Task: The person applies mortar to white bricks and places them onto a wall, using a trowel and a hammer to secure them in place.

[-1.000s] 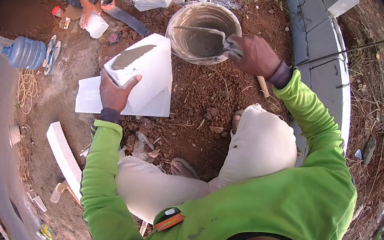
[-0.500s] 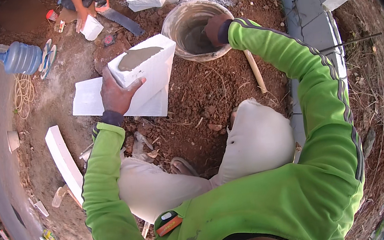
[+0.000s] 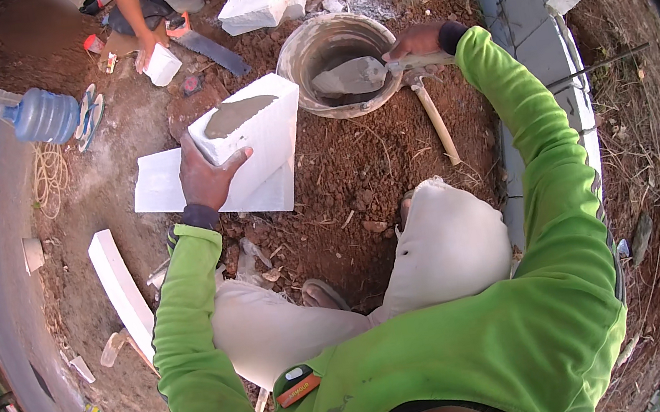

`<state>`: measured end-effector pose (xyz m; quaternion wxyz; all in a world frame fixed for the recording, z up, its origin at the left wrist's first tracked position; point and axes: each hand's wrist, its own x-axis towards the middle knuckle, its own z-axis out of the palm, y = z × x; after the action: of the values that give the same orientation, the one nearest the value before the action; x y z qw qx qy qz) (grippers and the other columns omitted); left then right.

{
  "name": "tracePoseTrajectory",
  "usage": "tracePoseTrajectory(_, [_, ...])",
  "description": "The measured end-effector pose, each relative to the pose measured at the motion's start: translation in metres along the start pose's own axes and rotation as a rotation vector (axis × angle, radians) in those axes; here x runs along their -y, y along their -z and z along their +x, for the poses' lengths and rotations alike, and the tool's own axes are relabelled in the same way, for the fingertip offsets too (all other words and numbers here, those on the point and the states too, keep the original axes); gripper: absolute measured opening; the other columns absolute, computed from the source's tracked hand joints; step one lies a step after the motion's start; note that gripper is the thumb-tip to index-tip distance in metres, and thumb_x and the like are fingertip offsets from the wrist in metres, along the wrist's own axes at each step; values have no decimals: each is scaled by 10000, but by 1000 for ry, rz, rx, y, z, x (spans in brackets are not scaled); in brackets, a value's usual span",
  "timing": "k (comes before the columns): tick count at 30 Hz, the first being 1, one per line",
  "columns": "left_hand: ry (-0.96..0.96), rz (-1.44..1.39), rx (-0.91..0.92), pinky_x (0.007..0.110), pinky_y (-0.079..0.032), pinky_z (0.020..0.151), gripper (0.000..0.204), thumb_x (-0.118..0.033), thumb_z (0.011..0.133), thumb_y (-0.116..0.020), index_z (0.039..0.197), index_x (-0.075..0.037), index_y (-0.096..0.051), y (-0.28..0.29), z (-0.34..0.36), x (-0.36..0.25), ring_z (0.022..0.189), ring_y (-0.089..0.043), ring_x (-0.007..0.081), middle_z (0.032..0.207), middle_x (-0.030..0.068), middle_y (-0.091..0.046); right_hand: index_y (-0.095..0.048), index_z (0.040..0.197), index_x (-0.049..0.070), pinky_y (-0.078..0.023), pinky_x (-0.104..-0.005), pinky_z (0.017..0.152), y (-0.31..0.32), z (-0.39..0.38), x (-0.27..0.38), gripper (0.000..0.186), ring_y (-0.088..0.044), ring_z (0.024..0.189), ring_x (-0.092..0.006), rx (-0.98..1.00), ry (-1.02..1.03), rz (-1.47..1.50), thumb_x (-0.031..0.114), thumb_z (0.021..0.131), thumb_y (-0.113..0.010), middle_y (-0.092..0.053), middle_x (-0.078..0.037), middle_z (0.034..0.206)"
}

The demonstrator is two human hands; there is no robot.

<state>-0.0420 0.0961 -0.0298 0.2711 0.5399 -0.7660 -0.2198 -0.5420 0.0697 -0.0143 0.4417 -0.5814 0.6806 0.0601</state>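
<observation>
Outdoors, on loose reddish-brown soil (image 3: 341,162) beside a grey block wall (image 3: 535,59), the left hand (image 3: 206,175) grips a white block (image 3: 264,129); the right hand (image 3: 418,41) holds a trowel (image 3: 352,77) at a bucket (image 3: 334,39).

Bright, diffuse daylight; shadows soft. White block (image 3: 267,146) nearly washed out; bucket (image 3: 304,54) interior darker. Fisheye curvature bends road (image 3: 2,294) at left, grey wall (image 3: 532,51) at right. Black vignette at rim; far-left edge soft, centre fairly sharp.
</observation>
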Motion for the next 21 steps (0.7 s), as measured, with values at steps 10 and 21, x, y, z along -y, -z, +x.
tracePoseTrajectory(10, [33,-47,-10,467,-505,992,916,-430,699,-931,1344,11,-452,1,-1,-14,1153,-643,390,1248,228,-647,-725,1178,46,-489,-272,525,-87,-84,-13,494,-582,602,-80,-192,321,724,495,985,-657,-645,2,752])
tracePoseTrajectory(21, [-5,-60,-24,431,-502,1016,909,-402,696,-945,1343,26,-470,0,0,2,1174,-645,326,1252,212,-649,-650,1322,106,-577,-480,766,-234,-38,88,452,-697,859,-391,-1070,569,96,248,902,-740,-690,-163,1069])
